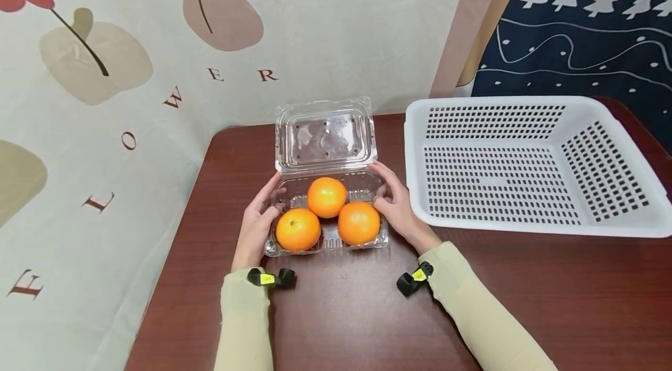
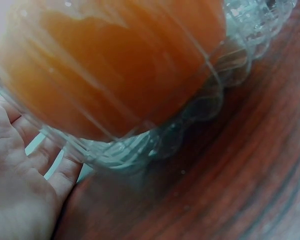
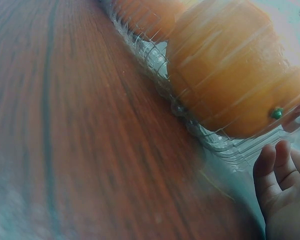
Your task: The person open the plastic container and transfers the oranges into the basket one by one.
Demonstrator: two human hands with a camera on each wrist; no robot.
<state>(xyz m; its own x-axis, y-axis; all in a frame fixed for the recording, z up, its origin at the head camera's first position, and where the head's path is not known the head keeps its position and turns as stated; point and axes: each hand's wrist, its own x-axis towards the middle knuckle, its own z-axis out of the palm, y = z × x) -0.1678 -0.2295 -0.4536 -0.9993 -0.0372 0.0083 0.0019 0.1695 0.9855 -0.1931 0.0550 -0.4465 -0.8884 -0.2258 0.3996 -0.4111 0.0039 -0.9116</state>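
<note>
A clear plastic clamshell box (image 1: 332, 241) lies on the table with its lid (image 1: 326, 132) tipped back. Three oranges sit inside: one at the back (image 1: 326, 197), one at the front left (image 1: 297, 230) and one at the front right (image 1: 359, 223). My left hand (image 1: 255, 225) holds the box by its left side, thumb at the rim and index finger reaching toward the lid's corner. On the opposite side, my right hand (image 1: 401, 207) holds the rim, its index finger at the lid's right corner. In the right wrist view, curled fingers (image 3: 283, 172) lie against the ribbed wall.
A large white perforated basket (image 1: 493, 225) stands on the table just right of my right hand. The dark red wooden table (image 1: 336, 324) spreads out in front of the box. Behind it hangs a printed cloth (image 1: 336, 27).
</note>
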